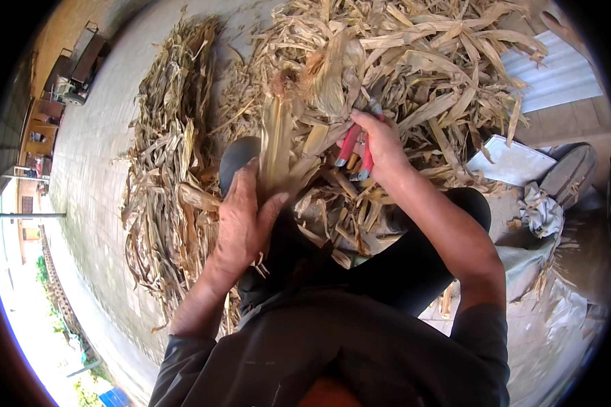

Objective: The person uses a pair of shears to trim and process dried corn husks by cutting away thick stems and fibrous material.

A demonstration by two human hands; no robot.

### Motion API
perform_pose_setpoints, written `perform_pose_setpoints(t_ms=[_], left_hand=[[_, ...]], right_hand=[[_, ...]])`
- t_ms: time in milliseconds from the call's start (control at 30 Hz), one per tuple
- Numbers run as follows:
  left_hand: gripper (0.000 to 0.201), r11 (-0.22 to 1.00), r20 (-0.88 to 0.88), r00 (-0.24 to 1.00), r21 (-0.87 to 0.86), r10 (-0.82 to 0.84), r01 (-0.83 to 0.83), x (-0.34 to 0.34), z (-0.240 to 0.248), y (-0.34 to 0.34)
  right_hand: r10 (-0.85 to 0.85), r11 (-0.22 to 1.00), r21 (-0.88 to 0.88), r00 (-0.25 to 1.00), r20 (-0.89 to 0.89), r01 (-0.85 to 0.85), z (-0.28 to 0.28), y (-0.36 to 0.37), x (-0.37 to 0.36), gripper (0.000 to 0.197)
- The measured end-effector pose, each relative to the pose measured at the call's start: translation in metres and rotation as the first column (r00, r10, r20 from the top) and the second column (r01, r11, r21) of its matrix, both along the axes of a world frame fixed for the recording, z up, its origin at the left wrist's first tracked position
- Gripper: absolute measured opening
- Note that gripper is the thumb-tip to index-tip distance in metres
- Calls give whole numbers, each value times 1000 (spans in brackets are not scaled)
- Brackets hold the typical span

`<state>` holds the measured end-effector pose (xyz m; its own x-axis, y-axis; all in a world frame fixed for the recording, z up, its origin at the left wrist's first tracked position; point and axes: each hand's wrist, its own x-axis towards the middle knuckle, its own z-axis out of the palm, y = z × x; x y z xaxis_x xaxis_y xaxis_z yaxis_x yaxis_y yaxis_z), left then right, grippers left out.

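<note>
My left hand (239, 220) is closed around the lower end of a dried corn husk bundle (275, 146), thumb on one side and fingers on the other. Brown corn silk (283, 84) shows at the bundle's far end. In my right hand (381, 141) is a pair of red-handled pruning shears (349, 144), its metal head pointing away from me among the husks. The handles are spread apart. Whether the blades touch a stem cannot be made out. A dark grey rounded shape (237, 163) lies just beyond my left fingers.
A large heap of dry husks (448, 61) spreads ahead and to the right. To the left runs a long pile of dried leaves (166, 156) on the paved ground (98, 156). A corrugated sheet (553, 71), a white board (511, 161) and a crumpled bag (542, 210) lie right. A cart (78, 68) stands far left.
</note>
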<state>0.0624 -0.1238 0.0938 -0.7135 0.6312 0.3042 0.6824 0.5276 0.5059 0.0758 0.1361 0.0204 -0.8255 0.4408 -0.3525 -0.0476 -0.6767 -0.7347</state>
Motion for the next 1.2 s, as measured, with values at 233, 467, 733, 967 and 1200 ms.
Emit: perform_pose_setpoints(t_ms=[233, 467, 733, 967, 1200], left_hand=[[55, 997, -218, 974, 50, 68, -58, 20, 6, -35], [75, 946, -24, 963, -183, 267, -267, 50, -30, -56], [37, 955, 148, 970, -254, 191, -150, 47, -25, -87], [32, 959, 85, 965, -165, 249, -233, 35, -20, -83], [29, 963, 46, 965, -96, 257, -251, 21, -28, -77]], right_hand=[[-103, 995, 19, 994, 39, 102, -11, 17, -8, 14], [-90, 996, 10, 996, 18, 90, -19, 34, -10, 14], [-76, 996, 36, 997, -31, 77, -2, 28, -10, 15], [2, 973, 230, 1000, -29, 5, 16, 20, 1, 17], [405, 704, 641, 914, -6, -307, 12, -6, 28, 21]])
